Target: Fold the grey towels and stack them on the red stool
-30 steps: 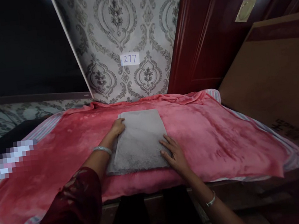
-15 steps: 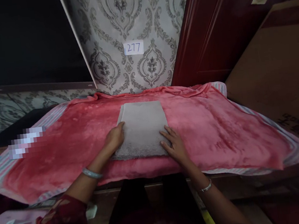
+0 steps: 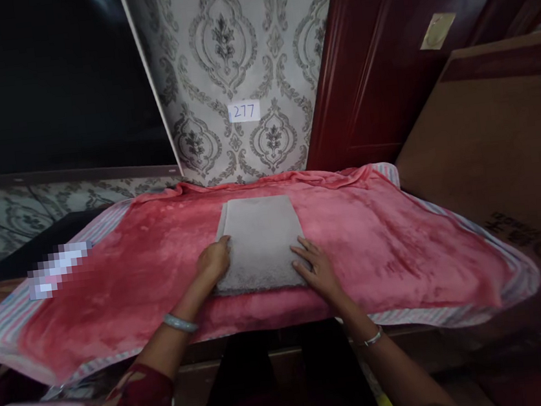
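Observation:
A folded grey cloth point(image 3: 261, 243) with a fuzzy near edge lies flat on a pink-red plush blanket point(image 3: 378, 249). My left hand point(image 3: 214, 260) is closed at the left edge of the cloth, its thumb on top and its other fingers mostly hidden. On the opposite edge, my right hand point(image 3: 317, 268) rests with fingers spread, the tips touching the cloth.
Behind the blanket is a patterned wall bearing a paper label point(image 3: 244, 111) marked 277. A large dark screen point(image 3: 47, 85) stands at the left. At the right, a cardboard box point(image 3: 500, 157) leans near a dark red door point(image 3: 366, 62).
The view has tilted up slightly, so the scene sits lower. Both hands stay at the sides of the grey cloth, which looks the same.

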The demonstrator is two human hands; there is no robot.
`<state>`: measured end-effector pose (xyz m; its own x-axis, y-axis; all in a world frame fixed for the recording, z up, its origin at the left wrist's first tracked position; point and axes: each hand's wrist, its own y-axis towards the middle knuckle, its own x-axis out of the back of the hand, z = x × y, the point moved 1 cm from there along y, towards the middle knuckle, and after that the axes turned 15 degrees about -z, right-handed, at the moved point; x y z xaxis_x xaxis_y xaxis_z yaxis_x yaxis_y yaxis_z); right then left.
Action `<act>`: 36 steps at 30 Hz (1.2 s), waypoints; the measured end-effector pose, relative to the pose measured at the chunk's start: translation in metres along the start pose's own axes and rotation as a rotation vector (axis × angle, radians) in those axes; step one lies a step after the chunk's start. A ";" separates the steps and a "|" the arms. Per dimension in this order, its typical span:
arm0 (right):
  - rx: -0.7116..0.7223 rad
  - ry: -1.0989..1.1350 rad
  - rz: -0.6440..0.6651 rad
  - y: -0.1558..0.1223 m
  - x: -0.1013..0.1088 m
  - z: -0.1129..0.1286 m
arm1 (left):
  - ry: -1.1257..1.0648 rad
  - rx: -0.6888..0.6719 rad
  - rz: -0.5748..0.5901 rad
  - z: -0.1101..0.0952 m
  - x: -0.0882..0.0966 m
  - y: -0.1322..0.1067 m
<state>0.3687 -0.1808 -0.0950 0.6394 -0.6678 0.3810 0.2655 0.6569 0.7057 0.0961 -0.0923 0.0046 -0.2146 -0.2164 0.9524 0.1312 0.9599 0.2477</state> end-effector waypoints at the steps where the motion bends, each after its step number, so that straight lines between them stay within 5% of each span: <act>1: -0.004 -0.005 0.002 0.000 0.000 0.000 | 0.026 -0.012 -0.029 -0.001 0.001 -0.002; 5: -0.018 -0.064 0.050 0.003 0.005 0.001 | 0.049 -0.207 -0.205 -0.019 0.010 -0.019; 9: 0.091 -0.115 0.212 0.025 0.006 0.018 | -0.091 -0.435 -0.219 -0.040 0.007 -0.035; 13: 0.284 -0.159 0.524 0.060 -0.019 0.038 | -0.069 -0.442 -0.222 -0.038 -0.017 -0.035; 17: 0.432 -0.213 0.795 0.089 -0.052 0.034 | -0.051 -0.395 -0.249 -0.018 -0.047 -0.037; 22: 0.433 -0.291 0.755 0.134 -0.078 -0.005 | -0.055 -0.436 -0.358 -0.006 -0.064 -0.044; 30: 0.159 -0.519 0.735 0.207 -0.106 -0.070 | -0.102 -0.463 -0.433 -0.006 -0.060 -0.049; 33: 0.092 -0.568 0.728 0.217 -0.108 -0.071 | -0.107 -0.468 -0.487 -0.005 -0.057 -0.052; 36: 0.171 -0.549 0.679 0.205 -0.106 -0.044 | -0.132 -0.490 -0.598 -0.004 -0.053 -0.056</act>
<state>0.3872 0.0395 -0.0170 0.1716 -0.2557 0.9514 -0.1848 0.9403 0.2860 0.1039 -0.1354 -0.0596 -0.4924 -0.6193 0.6116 0.3631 0.4925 0.7910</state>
